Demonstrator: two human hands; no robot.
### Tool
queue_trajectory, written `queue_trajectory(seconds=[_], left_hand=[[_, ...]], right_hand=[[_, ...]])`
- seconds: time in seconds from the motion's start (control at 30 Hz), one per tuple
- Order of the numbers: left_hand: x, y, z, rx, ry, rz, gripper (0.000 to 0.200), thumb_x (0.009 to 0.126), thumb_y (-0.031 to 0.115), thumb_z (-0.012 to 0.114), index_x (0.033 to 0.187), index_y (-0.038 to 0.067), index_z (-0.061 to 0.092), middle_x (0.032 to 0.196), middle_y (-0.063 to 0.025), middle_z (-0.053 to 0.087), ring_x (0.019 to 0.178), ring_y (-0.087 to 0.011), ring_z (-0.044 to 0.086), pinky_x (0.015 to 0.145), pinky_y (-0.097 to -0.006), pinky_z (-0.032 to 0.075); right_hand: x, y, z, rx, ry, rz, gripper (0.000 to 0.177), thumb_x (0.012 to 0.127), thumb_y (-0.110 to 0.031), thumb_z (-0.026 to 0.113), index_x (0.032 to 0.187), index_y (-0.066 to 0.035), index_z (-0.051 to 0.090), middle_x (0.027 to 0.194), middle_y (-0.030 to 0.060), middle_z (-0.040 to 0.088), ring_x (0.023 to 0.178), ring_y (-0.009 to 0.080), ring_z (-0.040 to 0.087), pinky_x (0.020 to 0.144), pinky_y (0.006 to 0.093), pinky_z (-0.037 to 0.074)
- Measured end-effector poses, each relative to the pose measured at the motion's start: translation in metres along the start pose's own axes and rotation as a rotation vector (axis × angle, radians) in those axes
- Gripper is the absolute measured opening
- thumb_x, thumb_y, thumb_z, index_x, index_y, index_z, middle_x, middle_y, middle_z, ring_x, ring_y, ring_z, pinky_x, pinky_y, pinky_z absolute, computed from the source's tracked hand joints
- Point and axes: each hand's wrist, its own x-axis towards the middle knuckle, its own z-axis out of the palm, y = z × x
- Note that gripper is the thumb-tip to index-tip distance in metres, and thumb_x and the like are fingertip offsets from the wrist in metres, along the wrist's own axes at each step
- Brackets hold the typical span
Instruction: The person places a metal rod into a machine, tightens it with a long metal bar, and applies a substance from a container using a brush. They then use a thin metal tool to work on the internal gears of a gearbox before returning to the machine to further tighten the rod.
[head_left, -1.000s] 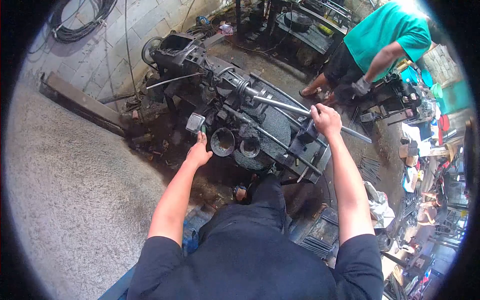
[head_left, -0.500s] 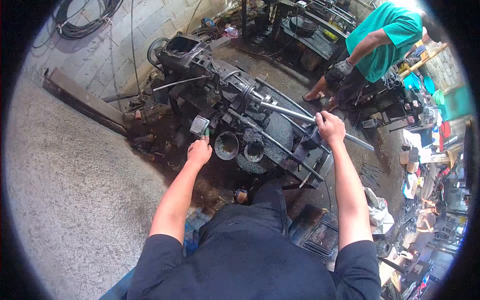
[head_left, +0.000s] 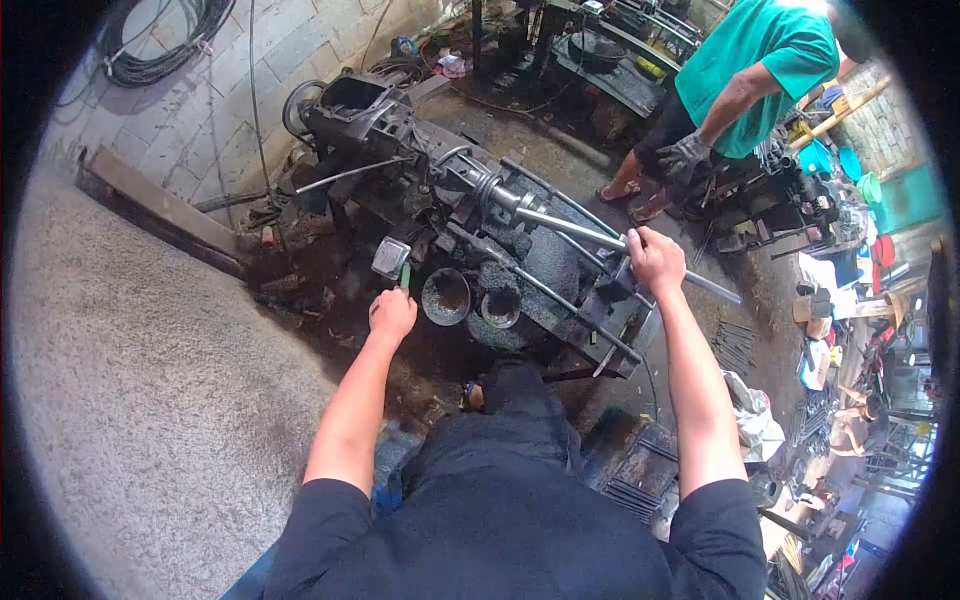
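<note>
A black, greasy machine (head_left: 470, 215) stands on the workshop floor in front of me. My right hand (head_left: 655, 260) is closed around its long steel lever bar (head_left: 570, 228), which slants across the top. My left hand (head_left: 392, 312) grips a small green handle (head_left: 405, 275) below a square metal block (head_left: 390, 257) at the machine's near left side. Two round cups (head_left: 445, 296) sit in the machine next to that hand, beside dark granular material (head_left: 545, 258).
A co-worker in a teal shirt (head_left: 760, 60) and work gloves stands at the back right by another machine (head_left: 790, 195). A steel beam (head_left: 160, 210) lies along the concrete slab at left. Cables (head_left: 150, 45) hang on the block wall. Metal parts and clutter (head_left: 830, 340) crowd the right.
My left hand has drawn back slightly on the green handle. The right hand stays on the bar. The co-worker has straightened up and lowered a gloved hand.
</note>
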Motion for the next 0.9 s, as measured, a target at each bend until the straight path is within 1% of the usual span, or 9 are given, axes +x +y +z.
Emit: queue_trajectory(seconds=[0.2,0.4,0.47,0.53,0.63,0.67,0.8,0.83,0.9], left_hand=[[-0.008,-0.01,0.044,0.185,-0.138,-0.124,0.025,0.08,0.02,0.057,0.093,0.002,0.068,0.094,-0.0189,0.068,0.091,-0.0346,0.067,0.082,-0.0432,0.055],[0.029,-0.018,0.048,0.179,-0.608,-0.31,0.046,0.083,0.017,0.055,0.128,0.01,0.059,0.122,-0.0159,0.064,0.115,-0.0316,0.06,0.095,-0.0438,0.05],[0.039,0.027,0.001,0.099,-0.357,-0.271,0.043,0.085,0.018,0.055,0.126,0.009,0.06,0.118,-0.0161,0.065,0.11,-0.0334,0.062,0.089,-0.044,0.052],[0.031,0.086,-0.043,-0.267,0.183,0.128,0.039,0.088,0.023,0.057,0.123,0.005,0.061,0.108,-0.0178,0.067,0.099,-0.0383,0.065,0.082,-0.0466,0.052],[0.035,0.198,-0.111,-0.158,0.551,0.654,0.063,0.077,0.022,0.069,0.136,0.009,0.05,0.115,-0.0145,0.063,0.107,-0.0335,0.058,0.101,-0.0423,0.04],[0.038,0.235,-0.123,-0.132,0.512,0.704,0.057,0.074,0.022,0.07,0.128,0.008,0.057,0.11,-0.0134,0.064,0.11,-0.0349,0.057,0.106,-0.0442,0.035],[0.071,0.323,-0.092,0.567,-0.331,0.532,0.023,0.068,0.018,0.067,0.083,0.001,0.072,0.08,-0.015,0.07,0.088,-0.0346,0.069,0.084,-0.0437,0.053],[0.075,0.33,-0.089,0.426,-0.34,0.551,0.023,0.068,0.019,0.064,0.079,0.001,0.073,0.079,-0.019,0.07,0.078,-0.0348,0.07,0.074,-0.0441,0.057],[0.068,0.34,-0.081,0.411,-0.37,0.496,0.025,0.07,0.018,0.062,0.084,0.001,0.073,0.084,-0.0199,0.07,0.082,-0.0346,0.07,0.075,-0.0436,0.056]], right_hand=[[0.005,-0.006,-0.004,-0.028,-0.055,0.002,0.039,0.091,-0.045,0.05,0.085,-0.01,0.066,0.084,0.0158,0.067,0.082,0.037,0.065,0.071,0.049,0.051],[0.003,0.038,-0.024,0.362,-0.213,-0.172,0.046,0.08,-0.047,0.066,0.096,-0.005,0.068,0.094,0.0179,0.067,0.091,0.0357,0.065,0.079,0.0433,0.051],[-0.005,0.059,-0.05,0.155,-0.352,-0.181,0.045,0.075,-0.047,0.07,0.093,-0.005,0.067,0.09,0.0174,0.067,0.089,0.0356,0.065,0.077,0.0436,0.051],[-0.012,0.097,-0.06,-0.05,-0.392,-0.2,0.03,0.069,-0.033,0.07,0.084,-0.008,0.063,0.08,0.0157,0.067,0.08,0.0357,0.066,0.072,0.0467,0.052],[-0.017,0.154,-0.053,-0.095,-0.439,-0.155,0.022,0.07,-0.026,0.066,0.083,-0.009,0.063,0.075,0.0164,0.065,0.077,0.0366,0.066,0.071,0.0473,0.052],[-0.019,0.158,-0.054,-0.089,-0.446,-0.151,0.022,0.07,-0.026,0.066,0.083,-0.009,0.063,0.075,0.0164,0.065,0.077,0.0366,0.066,0.071,0.0473,0.052],[-0.036,0.199,-0.057,-0.089,-0.376,-0.139,0.021,0.069,-0.027,0.066,0.079,-0.009,0.062,0.074,0.0162,0.066,0.076,0.0358,0.066,0.068,0.0479,0.052],[-0.043,0.21,-0.056,-0.087,-0.336,-0.167,0.021,0.07,-0.027,0.066,0.077,-0.008,0.061,0.072,0.0156,0.065,0.073,0.0356,0.066,0.066,0.0477,0.052],[-0.053,0.227,-0.058,-0.078,-0.303,-0.189,0.02,0.07,-0.027,0.066,0.076,-0.008,0.06,0.07,0.015,0.065,0.071,0.0353,0.066,0.065,0.0474,0.052]])
